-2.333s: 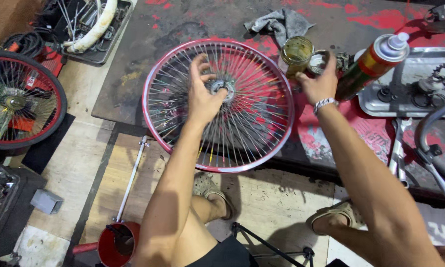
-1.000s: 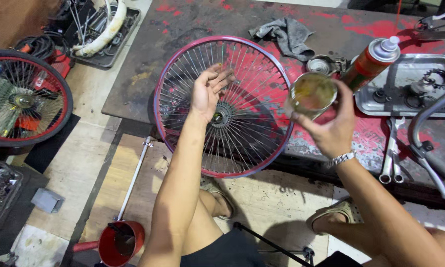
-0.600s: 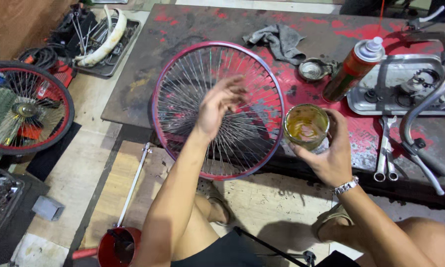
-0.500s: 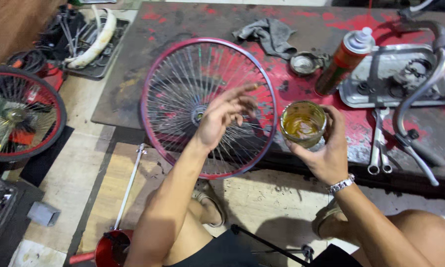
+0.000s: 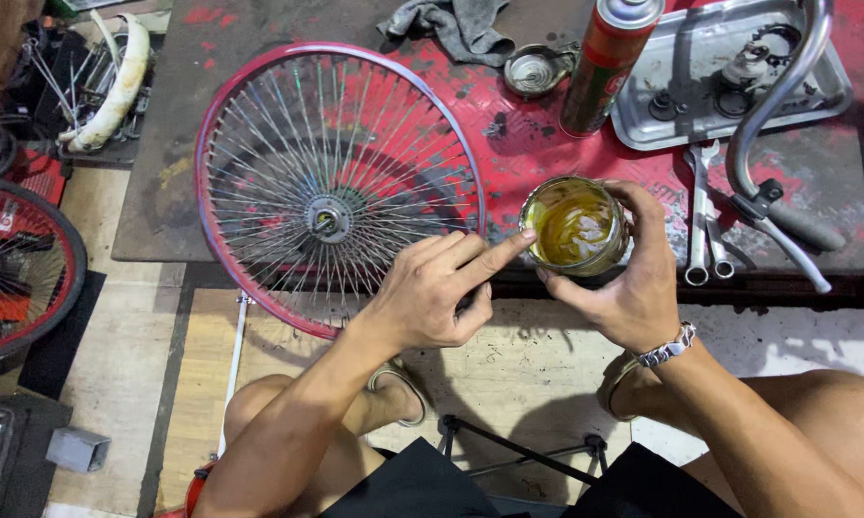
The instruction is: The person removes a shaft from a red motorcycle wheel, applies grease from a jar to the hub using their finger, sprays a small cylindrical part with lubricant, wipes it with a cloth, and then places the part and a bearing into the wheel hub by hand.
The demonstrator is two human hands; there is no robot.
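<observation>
Grease jar (image 5: 575, 226) sits upright in the right hand (image 5: 624, 288), open mouth facing up, yellowish grease visible inside. The fingers wrap around its wall, thumb on the near side. It's held right over the front edge of the worktop (image 5: 816, 182), so below the fingers there's just open floor. Left hand (image 5: 432, 293) is loosely curled with the index finger stretched out, tip touching the jar's rim on its left side; it holds nothing. Left of those fingers, the spoked wheel (image 5: 336, 182) lies flat, hanging partly off the worktop edge. Beyond the jar stand a spray can (image 5: 600, 67) and a metal tray (image 5: 700, 77); wrenches (image 5: 705, 221) lie to its right.
</observation>
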